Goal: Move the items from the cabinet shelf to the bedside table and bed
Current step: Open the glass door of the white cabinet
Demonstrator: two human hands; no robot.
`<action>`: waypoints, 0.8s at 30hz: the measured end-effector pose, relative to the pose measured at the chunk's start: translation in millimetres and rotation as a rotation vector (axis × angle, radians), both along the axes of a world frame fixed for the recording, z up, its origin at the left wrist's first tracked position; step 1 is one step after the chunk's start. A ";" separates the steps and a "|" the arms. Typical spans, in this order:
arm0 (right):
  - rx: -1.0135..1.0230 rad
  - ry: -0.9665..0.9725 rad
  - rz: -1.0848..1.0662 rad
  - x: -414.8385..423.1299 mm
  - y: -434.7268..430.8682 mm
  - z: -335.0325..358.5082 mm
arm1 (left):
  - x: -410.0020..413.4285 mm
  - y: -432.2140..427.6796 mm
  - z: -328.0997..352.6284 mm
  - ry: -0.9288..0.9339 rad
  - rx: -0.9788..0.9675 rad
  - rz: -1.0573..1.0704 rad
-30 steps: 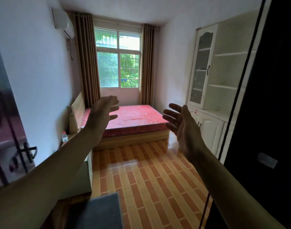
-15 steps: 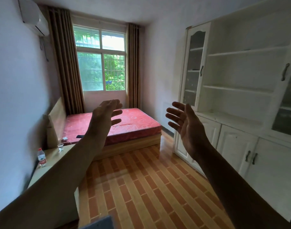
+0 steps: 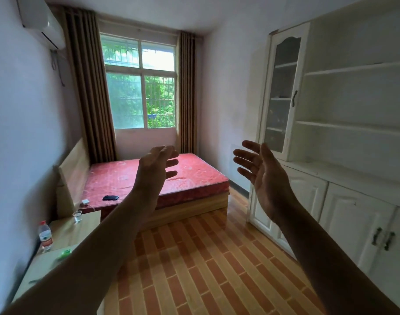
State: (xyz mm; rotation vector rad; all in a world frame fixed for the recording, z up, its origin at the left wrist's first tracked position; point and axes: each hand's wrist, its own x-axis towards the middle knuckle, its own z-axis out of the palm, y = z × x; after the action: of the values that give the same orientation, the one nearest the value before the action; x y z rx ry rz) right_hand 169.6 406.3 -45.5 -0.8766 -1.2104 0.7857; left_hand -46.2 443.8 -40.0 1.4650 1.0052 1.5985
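Through the head camera, both arms reach out in front of me at chest height. My left hand [image 3: 157,169] is released, fingers loosely spread, holding nothing. My right hand [image 3: 266,178] is the same, palm turned inward and fingers apart.

The cabinet shelf [image 3: 353,128] is at my right, well apart from either hand, and I cannot make out any item on its open boards from here. What I take to be the task's things sit at the far left. A water bottle [image 3: 45,235] and a clear cup [image 3: 77,216] stand on the bedside table [image 3: 90,223]. A black item [image 3: 110,197] and a small white piece [image 3: 85,201] lie on the bed [image 3: 194,176] near its headboard.

To do this step well, I judge I should turn right and check every shelf, including behind the glass door [image 3: 283,96], before reaching.

A green object [image 3: 65,254] lies on a nearer surface beside the bottle. The tiled floor [image 3: 206,258] gives a free path between cabinet and bed.
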 end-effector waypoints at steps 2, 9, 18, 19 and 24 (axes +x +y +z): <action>0.022 0.004 -0.014 4.0 33.9 -0.4 | 15.2 35.5 2.6 -0.016 -0.008 -0.031; 0.055 0.038 -0.100 64.2 157.0 10.8 | 76.7 172.2 25.4 -0.067 0.002 -0.122; 0.038 0.086 -0.178 129.4 270.2 19.1 | 160.6 300.2 29.2 -0.150 -0.053 -0.251; 0.037 0.085 -0.197 137.2 281.7 19.4 | 170.3 315.2 27.8 -0.147 -0.049 -0.268; 0.036 0.090 -0.249 170.5 336.9 15.0 | 213.1 387.1 18.1 -0.164 -0.060 -0.349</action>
State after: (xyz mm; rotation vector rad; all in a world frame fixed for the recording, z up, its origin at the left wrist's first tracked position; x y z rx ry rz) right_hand 340.2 743.2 -30.6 -0.9315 -1.0107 0.5942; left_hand 166.9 830.9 -21.9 1.3580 0.6571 1.3959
